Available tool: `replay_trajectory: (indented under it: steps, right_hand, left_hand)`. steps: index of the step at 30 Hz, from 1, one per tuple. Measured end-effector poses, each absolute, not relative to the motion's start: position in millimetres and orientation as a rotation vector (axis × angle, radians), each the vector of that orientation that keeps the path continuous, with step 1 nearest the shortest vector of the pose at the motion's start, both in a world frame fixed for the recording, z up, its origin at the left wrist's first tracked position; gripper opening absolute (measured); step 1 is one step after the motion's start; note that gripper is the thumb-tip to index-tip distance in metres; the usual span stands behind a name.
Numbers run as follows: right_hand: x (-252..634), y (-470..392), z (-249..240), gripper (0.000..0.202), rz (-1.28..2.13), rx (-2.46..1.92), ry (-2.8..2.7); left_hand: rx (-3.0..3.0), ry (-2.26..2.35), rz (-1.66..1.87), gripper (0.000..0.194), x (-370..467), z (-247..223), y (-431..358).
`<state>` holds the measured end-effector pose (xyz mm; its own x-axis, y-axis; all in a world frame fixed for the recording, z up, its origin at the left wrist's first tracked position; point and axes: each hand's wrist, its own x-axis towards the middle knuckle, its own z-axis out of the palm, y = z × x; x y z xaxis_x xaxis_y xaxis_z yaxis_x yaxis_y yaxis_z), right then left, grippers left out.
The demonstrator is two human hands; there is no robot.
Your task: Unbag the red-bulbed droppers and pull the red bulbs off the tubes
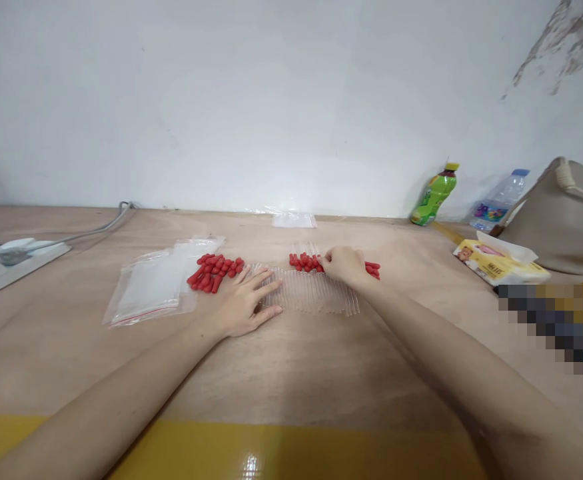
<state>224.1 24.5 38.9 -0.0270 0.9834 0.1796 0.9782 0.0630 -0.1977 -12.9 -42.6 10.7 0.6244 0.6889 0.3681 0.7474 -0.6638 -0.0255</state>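
Note:
Clear thin tubes (316,291), which look like glass dropper tubes, lie side by side in a row on the wooden table. My left hand (248,305) rests flat over the left end of this row, fingers spread. Next to it on the left is a loose pile of red rubber bulbs (213,272). A line of more red bulbs (304,262) runs along the far ends of the tubes. My right hand (345,265) is closed in a pinch at a red bulb in that line, hiding part of it. A few bulbs (372,270) show to the right of that hand.
Clear zip bags (151,287) lie at left, and another bag (294,220) by the wall. A power strip (31,257) with cables sits far left. At right stand a green bottle (436,195), a clear bottle (500,200), a tissue pack (501,262) and a bag (561,217).

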Motion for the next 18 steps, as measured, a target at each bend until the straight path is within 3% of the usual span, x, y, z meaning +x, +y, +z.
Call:
replay_trajectory:
  steps: [6, 10, 18]
  right_hand:
    - [230.1, 17.0, 44.7, 0.033, 0.039, -1.942, -1.967]
    - [248.1, -0.9, 39.3, 0.018, 0.057, -1.615, -1.891]
    - [255.5, -51.4, 0.4, 0.009, -0.386, -0.92, -2.094]
  left_hand:
    - [-2.644, -1.157, -0.516, 0.055, -12.3, 12.7, -44.8]
    - [-2.593, -1.141, -0.575, 0.061, -11.1, 13.2, -44.7]
    - [-2.424, -0.922, -0.765, 0.041, 7.1, 7.1, -44.1]
